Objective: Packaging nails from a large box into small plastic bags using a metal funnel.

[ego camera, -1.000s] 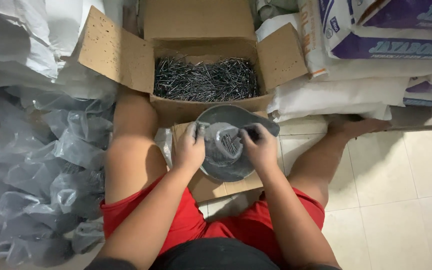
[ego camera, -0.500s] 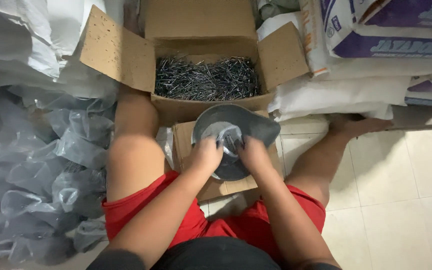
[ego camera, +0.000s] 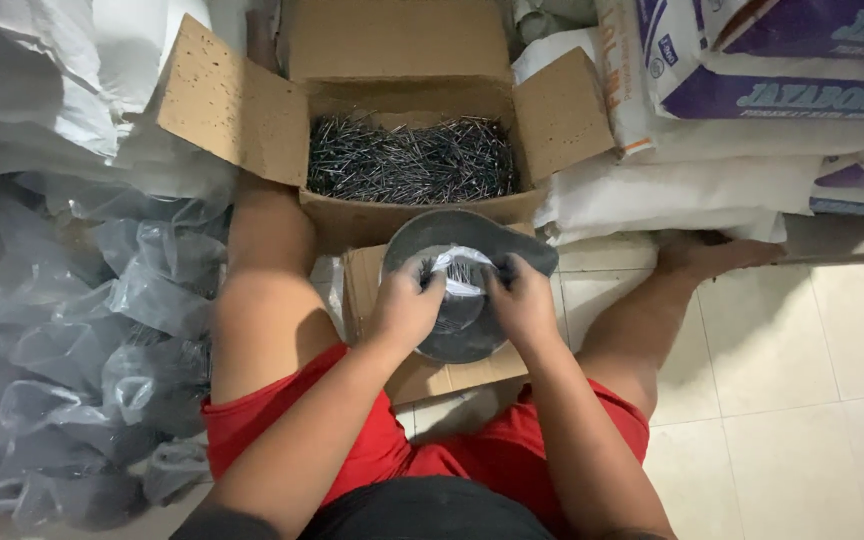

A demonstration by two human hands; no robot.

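HANDS: left hand (ego camera: 404,308) and right hand (ego camera: 522,300) both pinch the mouth of a small clear plastic bag of dark nails (ego camera: 460,275) | LOCATION: over the round grey metal scale pan (ego camera: 462,335), just before the open brown cardboard box of loose nails (ego camera: 407,160) | RISK: points may pierce film; a loosened pinch would spill nails onto the tiled floor (ego camera: 802,400).

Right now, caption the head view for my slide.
Both hands, left hand and right hand, hold a clear bag of nails over a grey pan.
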